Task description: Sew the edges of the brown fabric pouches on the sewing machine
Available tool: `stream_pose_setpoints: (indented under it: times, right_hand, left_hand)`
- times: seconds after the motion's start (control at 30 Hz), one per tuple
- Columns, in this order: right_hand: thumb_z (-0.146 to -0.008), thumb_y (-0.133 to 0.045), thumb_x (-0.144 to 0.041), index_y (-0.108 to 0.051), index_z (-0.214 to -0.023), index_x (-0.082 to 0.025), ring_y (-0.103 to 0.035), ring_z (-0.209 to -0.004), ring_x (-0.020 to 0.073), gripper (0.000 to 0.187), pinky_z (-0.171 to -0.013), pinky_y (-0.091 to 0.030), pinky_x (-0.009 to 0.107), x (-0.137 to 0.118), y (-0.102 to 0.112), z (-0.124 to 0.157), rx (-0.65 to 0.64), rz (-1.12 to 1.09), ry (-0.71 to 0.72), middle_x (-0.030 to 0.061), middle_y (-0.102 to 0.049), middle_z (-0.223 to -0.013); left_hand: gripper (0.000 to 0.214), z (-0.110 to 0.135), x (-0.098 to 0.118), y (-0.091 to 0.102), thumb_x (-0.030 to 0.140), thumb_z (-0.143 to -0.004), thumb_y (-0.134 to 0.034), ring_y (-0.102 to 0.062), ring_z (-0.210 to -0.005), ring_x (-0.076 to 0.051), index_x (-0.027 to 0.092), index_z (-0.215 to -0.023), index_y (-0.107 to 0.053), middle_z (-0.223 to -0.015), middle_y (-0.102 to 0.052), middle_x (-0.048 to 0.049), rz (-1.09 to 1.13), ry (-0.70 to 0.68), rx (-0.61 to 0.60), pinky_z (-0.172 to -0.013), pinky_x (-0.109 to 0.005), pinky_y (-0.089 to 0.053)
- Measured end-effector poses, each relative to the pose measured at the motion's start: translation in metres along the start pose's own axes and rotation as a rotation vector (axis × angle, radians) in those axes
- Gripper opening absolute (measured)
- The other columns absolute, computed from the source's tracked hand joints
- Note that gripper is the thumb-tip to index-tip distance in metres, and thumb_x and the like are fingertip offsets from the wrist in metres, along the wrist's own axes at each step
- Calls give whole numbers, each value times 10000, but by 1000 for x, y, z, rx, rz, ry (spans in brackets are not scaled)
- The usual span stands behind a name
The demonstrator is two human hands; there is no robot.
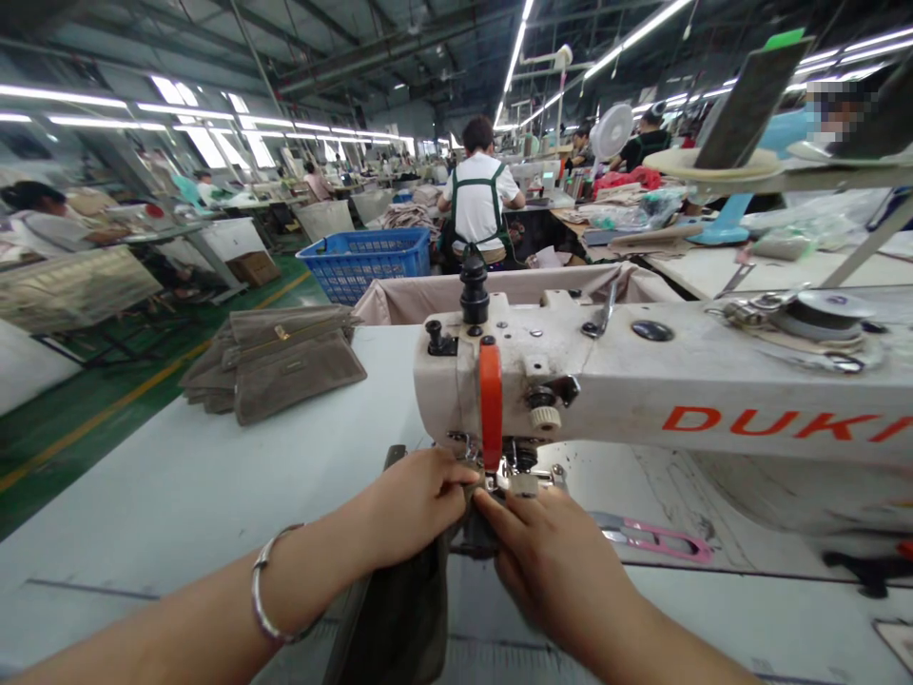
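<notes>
As the brown cloth (408, 616) seems soft and light, hold its far end; inside the worktop's (214, 495) left edge, the left hand (415, 504) pinches it, the right hand (557, 552) presses, its grip unclear.

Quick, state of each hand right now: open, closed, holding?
Left hand: partly curled, at the brown fabric; whether it pinches cannot be told.
Right hand: partly extended, at the same fabric; grip cannot be told.

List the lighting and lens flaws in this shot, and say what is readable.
Head view: ceiling lights and windows glare white; far workers look soft; the sewing machine seems stretched toward the right edge, though its red letters are legible; the dark fabric below the left hand shows little detail.
</notes>
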State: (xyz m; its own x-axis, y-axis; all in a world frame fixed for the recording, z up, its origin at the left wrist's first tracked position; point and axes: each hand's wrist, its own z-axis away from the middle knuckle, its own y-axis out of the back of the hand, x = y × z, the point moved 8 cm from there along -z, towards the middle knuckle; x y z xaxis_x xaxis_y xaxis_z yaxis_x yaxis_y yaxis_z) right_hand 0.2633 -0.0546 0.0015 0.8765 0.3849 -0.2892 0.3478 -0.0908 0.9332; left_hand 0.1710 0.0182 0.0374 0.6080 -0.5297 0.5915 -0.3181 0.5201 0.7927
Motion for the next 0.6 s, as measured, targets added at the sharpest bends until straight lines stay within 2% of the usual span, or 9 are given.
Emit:
stream_pose_setpoints:
  times: [0.1,0.17,0.23,0.3,0.37,0.47,0.53,0.6]
  right_hand:
    - [-834,-527,-112,-597,-1128,-225,-566,-986,264,322,-849,-466,435,0,0,-2,-31,-24,-21,71,-616,-1170]
    - [-842,-522,-114,-607,-1050,-220,-563,-988,269,248,-848,-470,443,-1,0,-3,-53,-23,-18,73,-613,-1171]
    - [-849,-529,-116,-607,-1030,-209,-559,-994,274,218,-854,-476,447,-2,0,-3,-55,-11,-4,79,-613,-1164]
    - [-850,-539,-101,-598,-1106,-196,-549,-1004,269,279,-867,-483,432,-4,3,-2,-26,-1,12,85,-612,-1147]
    - [-847,-538,-70,-576,-1188,-186,-537,-1028,258,362,-891,-483,410,-5,7,-1,32,1,37,90,-602,-1169]
    - [-857,-551,-75,-621,-1096,-188,-525,-1068,253,273,-918,-483,386,-8,13,2,152,-25,89,95,-586,-1234]
    - [-880,-548,-105,-644,-1005,-195,-532,-1071,247,182,-918,-485,376,-7,17,2,228,-51,93,94,-601,-1206]
    - [-896,-524,-117,-645,-1000,-191,-540,-1065,248,175,-920,-482,385,-6,19,1,277,-60,76,96,-620,-1138]
  left_hand:
    - [280,29,-27,24,335,-961,-418,-567,-1026,-254,176,-1010,-643,-1048,-642,-81,-123,86,250,-935,-398,-406]
    - [402,53,-53,32,488,-874,-575,-536,-1057,-314,151,-1093,-586,-1083,-610,-115,-231,214,381,-944,-479,-395]
    - [479,67,-75,26,505,-765,-688,-569,-961,-322,150,-1059,-558,-981,-612,-93,-181,333,379,-861,-482,-440]
    - [423,71,-86,16,422,-748,-700,-610,-882,-292,161,-1033,-528,-901,-624,-57,58,379,360,-806,-440,-475]
    - [398,67,-85,9,326,-761,-677,-650,-873,-261,168,-1076,-491,-927,-655,-49,443,376,372,-793,-398,-504]
    - [459,58,-74,-2,217,-717,-666,-690,-836,-244,154,-1133,-483,-967,-697,-69,1040,392,355,-749,-356,-540]
    - [380,54,-61,-11,222,-720,-633,-698,-763,-240,127,-1077,-547,-892,-717,-83,1318,411,282,-699,-339,-551]
    - [298,55,-44,-23,362,-808,-584,-689,-665,-232,115,-972,-620,-764,-713,-86,1484,420,167,-624,-322,-552]
